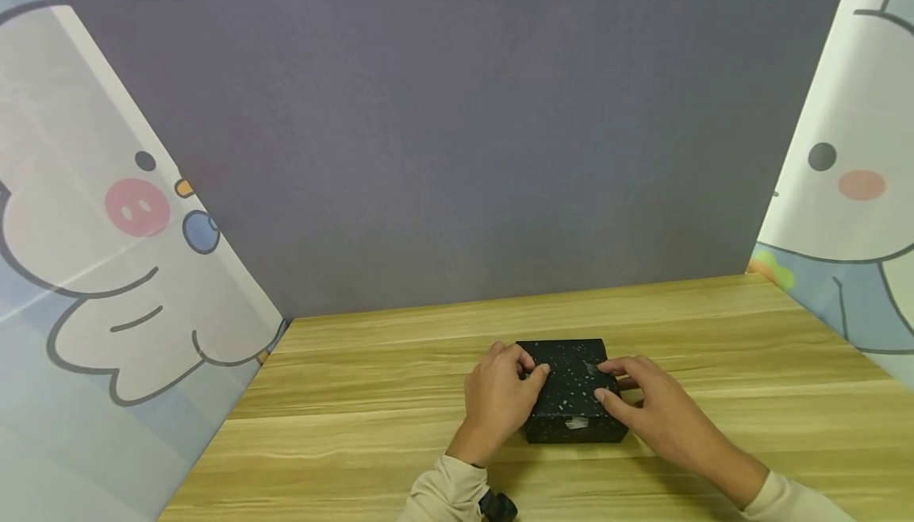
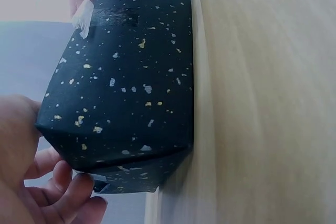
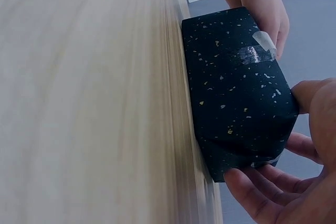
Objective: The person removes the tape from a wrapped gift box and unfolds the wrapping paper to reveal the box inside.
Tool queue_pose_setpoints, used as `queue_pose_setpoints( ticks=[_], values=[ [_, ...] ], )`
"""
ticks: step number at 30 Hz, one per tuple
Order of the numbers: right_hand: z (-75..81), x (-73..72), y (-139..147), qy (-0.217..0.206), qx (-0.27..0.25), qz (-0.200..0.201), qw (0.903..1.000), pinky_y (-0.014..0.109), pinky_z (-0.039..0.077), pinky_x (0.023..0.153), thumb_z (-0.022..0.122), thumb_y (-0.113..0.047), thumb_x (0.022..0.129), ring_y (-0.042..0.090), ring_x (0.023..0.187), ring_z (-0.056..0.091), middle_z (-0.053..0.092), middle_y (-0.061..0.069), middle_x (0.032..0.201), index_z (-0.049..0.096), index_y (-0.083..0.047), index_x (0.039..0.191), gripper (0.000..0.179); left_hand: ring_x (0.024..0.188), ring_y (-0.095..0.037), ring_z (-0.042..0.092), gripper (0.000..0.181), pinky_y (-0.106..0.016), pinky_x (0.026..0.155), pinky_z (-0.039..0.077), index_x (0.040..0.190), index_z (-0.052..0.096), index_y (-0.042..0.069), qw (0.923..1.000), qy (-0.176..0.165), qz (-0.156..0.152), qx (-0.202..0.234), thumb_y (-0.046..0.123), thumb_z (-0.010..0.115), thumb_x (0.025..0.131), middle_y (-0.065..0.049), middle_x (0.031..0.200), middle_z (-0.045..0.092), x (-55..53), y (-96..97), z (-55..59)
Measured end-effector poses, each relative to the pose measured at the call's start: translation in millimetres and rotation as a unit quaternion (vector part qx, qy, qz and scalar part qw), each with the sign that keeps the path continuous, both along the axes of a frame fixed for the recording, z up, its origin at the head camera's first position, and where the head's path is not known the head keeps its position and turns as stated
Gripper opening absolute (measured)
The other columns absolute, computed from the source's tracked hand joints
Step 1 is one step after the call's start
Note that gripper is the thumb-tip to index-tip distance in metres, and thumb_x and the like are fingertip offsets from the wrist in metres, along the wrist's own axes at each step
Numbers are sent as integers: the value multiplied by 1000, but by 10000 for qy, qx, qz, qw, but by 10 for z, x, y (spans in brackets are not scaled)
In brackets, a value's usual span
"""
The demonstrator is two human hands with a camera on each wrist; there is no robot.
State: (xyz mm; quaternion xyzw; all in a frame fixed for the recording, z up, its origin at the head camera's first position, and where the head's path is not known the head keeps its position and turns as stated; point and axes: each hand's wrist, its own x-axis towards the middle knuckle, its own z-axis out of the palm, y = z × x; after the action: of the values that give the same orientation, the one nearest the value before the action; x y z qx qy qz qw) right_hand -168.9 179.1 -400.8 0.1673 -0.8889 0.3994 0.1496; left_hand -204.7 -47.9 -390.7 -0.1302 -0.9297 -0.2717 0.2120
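A box wrapped in black paper with white and gold flecks (image 1: 569,391) lies on the wooden table. At its left end, my left hand (image 1: 496,395) holds on with the thumb over the top edge and the fingers curled at the end face. Opposite, my right hand (image 1: 660,411) grips the right end, thumb on top and fingers bent against the folded paper. Clear tape (image 3: 252,54) runs across the near long side, and its whitish loose end (image 2: 84,18) sticks up by the top edge. In the right wrist view the end folds look creased.
The wood-grain table (image 1: 371,379) spreads around the box. A grey panel (image 1: 457,133) stands behind it, and cartoon-printed sheets flank the left (image 1: 78,213) and right (image 1: 850,149). A dark band (image 1: 497,504) sits at the left wrist.
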Motion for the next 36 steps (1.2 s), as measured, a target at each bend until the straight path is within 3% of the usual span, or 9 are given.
queue_pose_setpoints(
  ticks=[10,19,24,29,36],
  values=[
    [-10,3,-2,-8,54,33,10000,33,56,70,72,-27,95,25,97,66,62,8,115,66,-7,122,35,51,-2,37,22,-24,46,32,73,64,25,9999,114,63,100,34,76,90,13,72,44,22,6,-13],
    [-12,3,10,-40,61,24,10000,32,56,69,73,-26,95,25,96,66,62,8,114,66,-6,122,35,53,-1,40,19,-23,47,35,72,66,25,9995,86,56,297,28,78,85,14,71,47,12,14,-7],
    [-18,-5,7,10,31,9,10000,32,56,70,73,-25,94,24,96,66,63,7,113,66,-6,121,33,59,-2,43,16,-23,53,37,72,66,23,9971,-212,-202,708,23,78,83,13,71,49,-26,-23,-4],
    [-24,-10,8,9,16,0,10000,32,56,69,73,-25,94,24,97,66,63,6,112,66,-7,121,33,64,-5,45,17,-25,58,39,74,66,22,9897,-708,-380,1186,25,79,84,11,73,51,-36,-45,6],
    [-15,-5,3,-66,35,-2,10000,32,56,70,72,-27,95,25,98,66,62,7,115,66,-7,123,35,64,-6,45,16,-26,59,40,73,65,22,9877,-874,-313,1262,26,78,81,11,73,51,-55,-22,0]
  ],
)
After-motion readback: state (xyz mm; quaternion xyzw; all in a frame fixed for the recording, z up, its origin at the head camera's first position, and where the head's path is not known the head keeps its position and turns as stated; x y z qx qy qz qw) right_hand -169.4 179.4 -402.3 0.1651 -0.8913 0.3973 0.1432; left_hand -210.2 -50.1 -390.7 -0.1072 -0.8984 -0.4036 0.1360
